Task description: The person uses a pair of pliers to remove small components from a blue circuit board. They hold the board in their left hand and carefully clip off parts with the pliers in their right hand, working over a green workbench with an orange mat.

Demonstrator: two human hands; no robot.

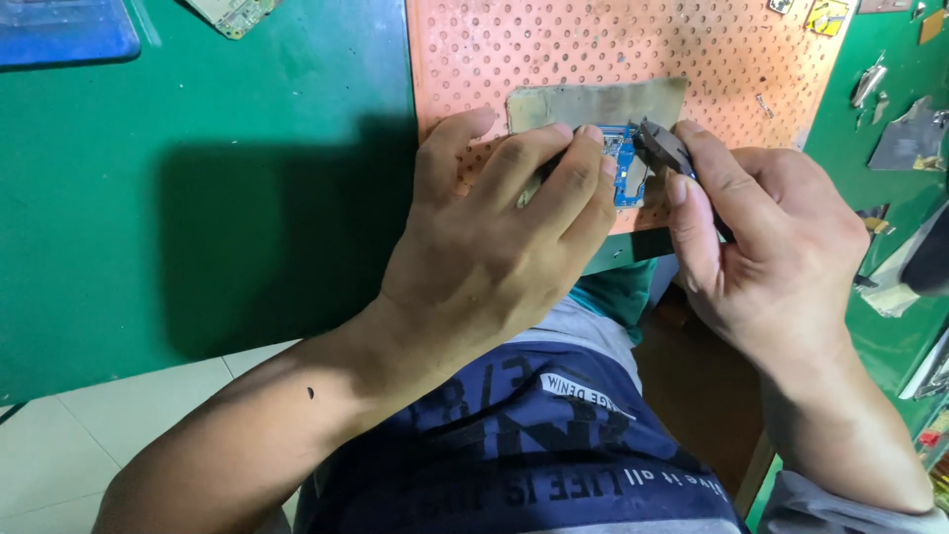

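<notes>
A small blue circuit board (pixel 623 163) lies at the near edge of an orange perforated mat (pixel 554 44), just below a dull grey-green rectangular plate (pixel 593 104) that rests flat on the mat. Most of the board is hidden: the left hand (pixel 494 247) covers its left part, with fingertips (pixel 593 138) curled down onto its top edge, pinning it to the mat. Only a narrow strip of blue with tiny parts shows between the two hands, too small to make out in detail.

The right hand (pixel 771 257) is closed around a dark grey tool (pixel 660 143), thumb and forefinger pinched on its body, its tip touching the board's right edge. The tool's lower end is buried in the palm, so its full shape cannot be told.

The mat sits on a green bench top (pixel 198 198), where the left hand throws a heavy shadow. At the upper left a blue tray (pixel 59 30) is cut off by the frame, and beside it a pale green board piece (pixel 234 14) shows only a corner. At the mat's far right corner lies a small yellow label (pixel 826 16), partly cut off. Silvery metal scraps (pixel 905 138) lie scattered along the right edge of the bench, blurred and hard to identify. A dark blue shirt with white lettering (pixel 534 445) fills the bottom, above pale floor tiles (pixel 99 425)
</notes>
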